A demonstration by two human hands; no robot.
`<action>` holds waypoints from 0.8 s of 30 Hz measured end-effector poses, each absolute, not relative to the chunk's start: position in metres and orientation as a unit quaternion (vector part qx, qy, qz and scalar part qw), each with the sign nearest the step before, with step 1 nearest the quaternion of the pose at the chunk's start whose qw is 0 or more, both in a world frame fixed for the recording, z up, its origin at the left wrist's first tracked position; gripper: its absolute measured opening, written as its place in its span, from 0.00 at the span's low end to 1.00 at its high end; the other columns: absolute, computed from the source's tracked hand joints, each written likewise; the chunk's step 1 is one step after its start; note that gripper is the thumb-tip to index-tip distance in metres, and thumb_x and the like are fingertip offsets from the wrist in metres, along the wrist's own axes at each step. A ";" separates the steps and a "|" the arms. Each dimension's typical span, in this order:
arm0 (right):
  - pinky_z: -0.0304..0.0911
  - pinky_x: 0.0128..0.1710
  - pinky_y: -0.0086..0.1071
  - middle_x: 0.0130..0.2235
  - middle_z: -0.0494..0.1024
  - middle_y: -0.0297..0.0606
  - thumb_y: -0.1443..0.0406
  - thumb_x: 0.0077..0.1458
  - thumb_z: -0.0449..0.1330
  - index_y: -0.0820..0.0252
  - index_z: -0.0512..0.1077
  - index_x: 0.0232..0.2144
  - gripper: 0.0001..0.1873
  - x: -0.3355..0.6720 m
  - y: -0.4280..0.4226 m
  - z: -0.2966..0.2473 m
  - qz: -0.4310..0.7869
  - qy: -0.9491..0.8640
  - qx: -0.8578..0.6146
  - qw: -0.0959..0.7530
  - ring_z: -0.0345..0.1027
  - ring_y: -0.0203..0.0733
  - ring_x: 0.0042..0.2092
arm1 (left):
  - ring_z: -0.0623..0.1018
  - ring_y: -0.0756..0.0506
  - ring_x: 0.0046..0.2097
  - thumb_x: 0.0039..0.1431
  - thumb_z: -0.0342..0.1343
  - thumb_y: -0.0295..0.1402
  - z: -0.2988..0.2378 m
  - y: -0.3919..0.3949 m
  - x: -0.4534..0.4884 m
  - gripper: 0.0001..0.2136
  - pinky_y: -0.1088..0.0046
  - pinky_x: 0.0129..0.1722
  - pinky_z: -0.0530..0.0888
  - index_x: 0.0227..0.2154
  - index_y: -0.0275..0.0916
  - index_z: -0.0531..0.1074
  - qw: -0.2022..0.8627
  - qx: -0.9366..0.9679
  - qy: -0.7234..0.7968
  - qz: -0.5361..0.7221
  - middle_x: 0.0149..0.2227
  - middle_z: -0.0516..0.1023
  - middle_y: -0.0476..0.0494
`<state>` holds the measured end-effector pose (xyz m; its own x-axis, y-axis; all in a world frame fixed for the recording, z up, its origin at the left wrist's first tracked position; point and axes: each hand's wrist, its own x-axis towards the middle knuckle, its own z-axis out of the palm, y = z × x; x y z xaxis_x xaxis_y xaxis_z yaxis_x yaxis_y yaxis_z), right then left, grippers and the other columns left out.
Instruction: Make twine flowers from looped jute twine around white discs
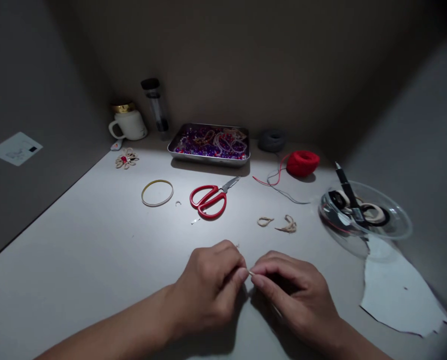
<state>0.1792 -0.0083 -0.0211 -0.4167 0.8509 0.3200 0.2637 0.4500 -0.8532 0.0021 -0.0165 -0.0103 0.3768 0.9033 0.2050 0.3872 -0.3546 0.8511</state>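
Together, left hand (210, 282), right hand (296, 295) — fingers pinching tan strand (251, 273); open room out to scissors (210, 198).

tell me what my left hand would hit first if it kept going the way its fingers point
Almost at once the right hand: the left hand points right, at a thin tan strand pinched between both, fingertips nearly meeting.

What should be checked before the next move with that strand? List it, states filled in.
1. Strand pinched between left hand and right hand: ok.
2. Strand's length and any knot: cannot tell, the fingers hide it.
3. Scissors shut, lying beyond the hands: ok.
4. Two cord pieces apart from the hands: ok.
5. Red yarn ball, loose tail clear of the scissors: ok.
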 end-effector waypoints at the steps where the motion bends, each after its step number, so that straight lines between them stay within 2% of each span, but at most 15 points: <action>1: 0.63 0.24 0.26 0.23 0.75 0.36 0.72 0.51 0.57 0.61 0.72 0.27 0.05 0.180 -0.007 -0.022 0.343 -0.774 -0.344 0.407 0.68 0.35 0.24 | 0.64 0.52 0.24 0.52 0.48 0.28 -0.007 -0.015 0.002 0.06 0.77 0.23 0.62 0.22 0.35 0.66 0.466 0.684 0.455 0.329 0.21 0.64 0.49; 3: 0.64 0.26 0.27 0.26 0.76 0.38 0.75 0.49 0.58 0.61 0.72 0.31 0.08 0.184 -0.006 -0.023 0.265 -0.816 -0.294 0.421 0.69 0.36 0.26 | 0.60 0.54 0.19 0.49 0.50 0.31 -0.001 -0.011 0.002 0.06 0.80 0.18 0.57 0.20 0.35 0.64 0.651 0.526 0.472 0.275 0.18 0.60 0.53; 5: 0.64 0.25 0.28 0.28 0.77 0.41 0.76 0.46 0.59 0.62 0.71 0.36 0.12 0.188 -0.005 -0.024 0.182 -0.855 -0.253 0.414 0.69 0.37 0.27 | 0.57 0.56 0.16 0.44 0.52 0.31 0.001 -0.006 0.002 0.05 0.81 0.13 0.50 0.19 0.35 0.64 0.771 0.382 0.458 0.224 0.16 0.60 0.54; 8: 0.62 0.24 0.30 0.30 0.78 0.43 0.75 0.46 0.60 0.63 0.69 0.40 0.16 0.192 -0.007 -0.025 0.109 -0.893 -0.222 0.376 0.69 0.39 0.27 | 0.57 0.57 0.12 0.38 0.52 0.29 -0.002 -0.002 0.001 0.04 0.81 0.09 0.46 0.16 0.35 0.64 0.842 0.276 0.433 0.164 0.16 0.65 0.51; 10: 0.61 0.25 0.31 0.30 0.78 0.42 0.74 0.46 0.60 0.62 0.69 0.40 0.15 0.191 -0.009 -0.025 0.111 -0.894 -0.227 0.369 0.68 0.39 0.27 | 0.58 0.56 0.12 0.40 0.50 0.30 -0.005 -0.003 0.002 0.05 0.80 0.08 0.46 0.15 0.35 0.64 0.849 0.277 0.426 0.145 0.16 0.66 0.48; 12: 0.60 0.25 0.30 0.28 0.76 0.39 0.75 0.48 0.58 0.61 0.69 0.35 0.11 0.189 -0.010 -0.024 0.161 -0.872 -0.265 0.378 0.67 0.38 0.26 | 0.61 0.55 0.14 0.46 0.48 0.32 -0.005 -0.007 0.003 0.07 0.80 0.10 0.51 0.20 0.34 0.67 0.797 0.346 0.453 0.201 0.20 0.69 0.46; 14: 0.59 0.24 0.29 0.24 0.71 0.36 0.74 0.51 0.54 0.60 0.67 0.30 0.06 0.186 -0.010 -0.024 0.231 -0.837 -0.316 0.383 0.65 0.36 0.25 | 0.64 0.54 0.19 0.51 0.49 0.34 -0.004 -0.013 0.004 0.09 0.79 0.16 0.59 0.30 0.34 0.70 0.661 0.476 0.497 0.300 0.25 0.71 0.46; 16: 0.56 0.23 0.28 0.23 0.67 0.34 0.73 0.54 0.51 0.60 0.65 0.26 0.07 0.185 -0.009 -0.023 0.280 -0.811 -0.353 0.373 0.62 0.35 0.23 | 0.65 0.53 0.24 0.50 0.53 0.32 -0.003 -0.018 0.005 0.11 0.77 0.23 0.64 0.37 0.35 0.69 0.497 0.605 0.502 0.368 0.30 0.70 0.46; 18: 0.55 0.23 0.29 0.23 0.65 0.33 0.71 0.55 0.49 0.60 0.63 0.26 0.07 0.185 -0.009 -0.024 0.290 -0.810 -0.361 0.359 0.60 0.34 0.23 | 0.65 0.53 0.25 0.49 0.55 0.28 -0.004 -0.022 0.005 0.12 0.75 0.25 0.65 0.38 0.34 0.69 0.397 0.690 0.467 0.386 0.33 0.70 0.44; 24: 0.49 0.22 0.28 0.21 0.59 0.30 0.72 0.56 0.45 0.58 0.58 0.23 0.11 0.185 -0.010 -0.027 0.249 -0.834 -0.347 0.349 0.55 0.33 0.21 | 0.66 0.52 0.25 0.51 0.52 0.24 -0.014 -0.024 0.006 0.12 0.74 0.23 0.66 0.40 0.32 0.68 0.319 0.741 0.403 0.431 0.36 0.71 0.39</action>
